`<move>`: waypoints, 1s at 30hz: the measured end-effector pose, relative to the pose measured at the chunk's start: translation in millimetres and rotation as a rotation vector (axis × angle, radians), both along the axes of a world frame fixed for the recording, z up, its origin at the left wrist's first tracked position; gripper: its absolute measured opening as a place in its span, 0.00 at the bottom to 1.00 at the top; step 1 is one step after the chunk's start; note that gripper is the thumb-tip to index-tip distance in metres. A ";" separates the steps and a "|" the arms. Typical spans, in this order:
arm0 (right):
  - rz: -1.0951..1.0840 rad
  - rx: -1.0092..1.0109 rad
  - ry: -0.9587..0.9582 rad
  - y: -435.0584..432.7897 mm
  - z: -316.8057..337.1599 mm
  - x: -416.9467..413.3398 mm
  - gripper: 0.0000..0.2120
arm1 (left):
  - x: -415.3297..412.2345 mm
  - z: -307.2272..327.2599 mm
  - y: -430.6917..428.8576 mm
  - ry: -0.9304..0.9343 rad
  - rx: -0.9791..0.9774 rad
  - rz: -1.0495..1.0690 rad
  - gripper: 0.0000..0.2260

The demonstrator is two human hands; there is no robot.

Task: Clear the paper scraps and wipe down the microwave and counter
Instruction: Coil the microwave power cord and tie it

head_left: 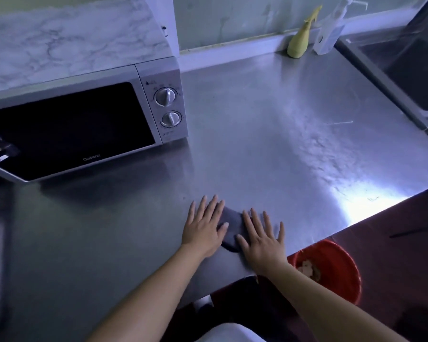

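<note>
A person stands at a stainless-steel counter (257,134) with both palms pressed flat on a dark grey cloth (229,228), which lies near the front edge of the steel, well to the right of the microwave (72,124). The left hand (203,230) covers the cloth's left side and the right hand (262,240) its right, all fingers straight and spread, so neither hand grips the cloth; they only bear down on it. Below the counter's edge stands a red bucket (344,272) holding pale crumpled pieces (308,267) (most likely the cleared paper scraps, though they are too small to tell for sure). The scrap-clearing appears largely done: the one candidate left on the steel is a thin pale sliver (337,123) near the sink (410,67), and some faint marks sit by the bright glare at the right edge. The wiping looks to be in hand at the counter's front, with the wide stretch toward the back wall apparently to come. Whether the microwave, its door dark and its two dials facing out, has been wiped cannot be judged from here. A yellow spray bottle (300,40) and a clear pump bottle (331,28) stand side by side at the back wall, beside the sink.
</note>
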State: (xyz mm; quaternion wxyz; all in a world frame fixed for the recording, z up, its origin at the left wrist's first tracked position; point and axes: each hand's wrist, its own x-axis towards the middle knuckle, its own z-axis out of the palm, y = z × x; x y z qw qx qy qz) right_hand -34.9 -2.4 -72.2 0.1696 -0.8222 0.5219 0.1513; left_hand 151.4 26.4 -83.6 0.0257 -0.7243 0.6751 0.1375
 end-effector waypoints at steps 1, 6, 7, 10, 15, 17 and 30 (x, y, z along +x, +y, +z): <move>-0.020 0.006 -0.016 2.5 -7.9 -3.8 0.31 | 7.7 -8.6 -1.0 -0.001 0.005 -0.020 0.30; -0.037 -0.024 -0.012 -2.7 -26.9 -2.3 0.32 | 24.4 -27.3 -17.7 0.039 0.053 -0.076 0.32; -0.037 -0.016 -0.006 -1.6 -27.4 -1.6 0.32 | 23.5 -27.8 -17.9 0.039 0.085 -0.091 0.32; -0.057 0.041 -0.034 -0.4 -24.5 -3.5 0.37 | 26.5 -20.1 -17.0 0.109 0.158 -0.083 0.32; -0.233 0.043 -0.200 -22.7 -10.8 -10.0 0.32 | 42.9 7.0 -43.5 0.225 0.132 -0.078 0.31; -0.273 0.098 -0.201 -36.1 -3.0 -4.4 0.27 | 43.9 16.6 -58.0 0.234 0.240 -0.113 0.30; -0.311 0.684 -0.798 -140.0 79.5 -17.5 0.14 | 46.7 96.1 -103.3 0.965 0.456 0.200 0.14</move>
